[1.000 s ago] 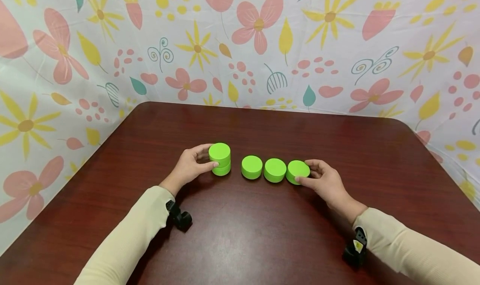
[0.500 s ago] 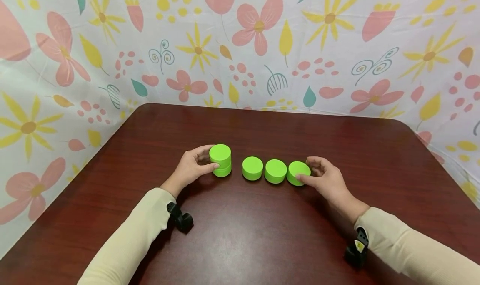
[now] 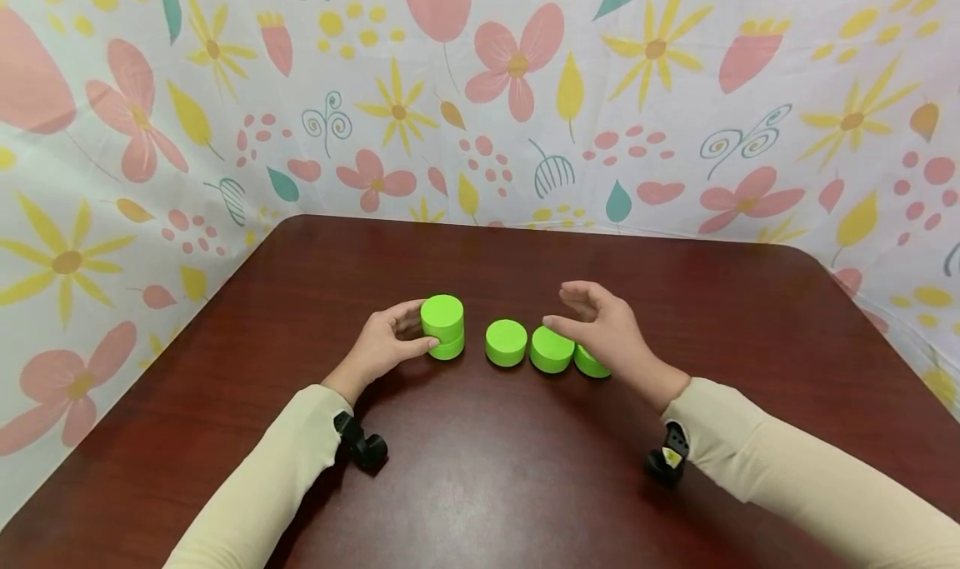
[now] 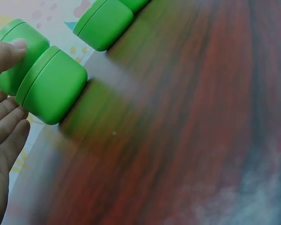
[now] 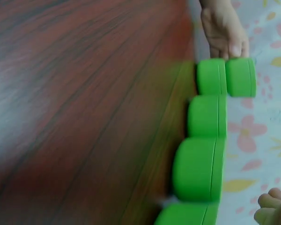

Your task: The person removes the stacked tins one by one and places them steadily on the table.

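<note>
At the left, my left hand (image 3: 381, 346) grips the upper round green lidded jar (image 3: 442, 317), thumb in front and fingers behind. It sits on top of a second green jar (image 3: 447, 350); the left wrist view shows the thumb (image 4: 11, 51) against its side. To the right stand three more green jars in a row: a near-stack one (image 3: 506, 342), a middle one (image 3: 552, 349) and a right one (image 3: 591, 364), partly hidden by my right hand (image 3: 607, 326). That hand hovers over the row with nothing in its grasp, fingers loosely bent.
The jars stand on a dark reddish-brown wooden table (image 3: 465, 486) with rounded far corners. A flower-printed cloth (image 3: 450, 94) hangs behind and to the left of it. A black wrist camera (image 3: 363, 444) is strapped to the left sleeve, and another (image 3: 667, 456) to the right.
My right hand has let go of the rightmost jar, then risen and moved left over the row. The left hand keeps its hold on the stack's upper jar.
</note>
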`<state>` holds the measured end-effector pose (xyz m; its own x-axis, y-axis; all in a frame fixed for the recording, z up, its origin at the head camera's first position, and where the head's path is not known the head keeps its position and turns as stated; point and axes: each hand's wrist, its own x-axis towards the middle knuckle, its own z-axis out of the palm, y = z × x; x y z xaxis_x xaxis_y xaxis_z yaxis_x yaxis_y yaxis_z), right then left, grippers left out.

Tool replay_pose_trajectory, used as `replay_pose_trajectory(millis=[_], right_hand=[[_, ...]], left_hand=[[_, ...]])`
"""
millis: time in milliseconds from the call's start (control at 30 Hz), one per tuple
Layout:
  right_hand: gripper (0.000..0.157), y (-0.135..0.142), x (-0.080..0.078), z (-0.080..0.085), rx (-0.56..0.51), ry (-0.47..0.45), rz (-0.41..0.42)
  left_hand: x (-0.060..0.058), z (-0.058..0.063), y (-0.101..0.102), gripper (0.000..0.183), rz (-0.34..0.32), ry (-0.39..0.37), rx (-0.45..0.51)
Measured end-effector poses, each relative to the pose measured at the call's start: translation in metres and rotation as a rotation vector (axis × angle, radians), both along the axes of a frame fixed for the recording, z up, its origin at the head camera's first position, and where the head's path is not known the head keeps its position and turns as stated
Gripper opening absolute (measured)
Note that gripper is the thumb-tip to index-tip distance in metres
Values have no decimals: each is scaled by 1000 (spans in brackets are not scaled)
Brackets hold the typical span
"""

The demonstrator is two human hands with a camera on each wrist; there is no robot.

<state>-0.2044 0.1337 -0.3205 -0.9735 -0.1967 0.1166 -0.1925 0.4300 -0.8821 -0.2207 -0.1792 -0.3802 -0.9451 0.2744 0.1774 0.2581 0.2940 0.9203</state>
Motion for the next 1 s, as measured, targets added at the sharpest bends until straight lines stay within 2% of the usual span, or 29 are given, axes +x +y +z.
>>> replay_pose_trajectory(millis=[133, 300, 467, 667, 867, 1000], right_hand=[[53, -20, -4, -3, -20, 26, 57], [52, -45, -7, -4, -44, 10, 120], [53, -67, -11, -1, -27, 16, 168], [52, -89, -17, 3, 7, 18, 212], [53, -107, -19, 1, 56, 3, 234], [55, -113, -18, 0, 82, 3, 235]], left_hand=[[-1, -2, 0, 60, 1, 6, -22], [-2, -3, 1, 60, -1, 4, -63], [-1, -4, 1, 60, 5, -3, -69], [0, -5, 2, 58, 5, -4, -64], [0, -5, 2, 56, -7, -43, -74], [6, 3, 4, 54, -25, -61, -76]])
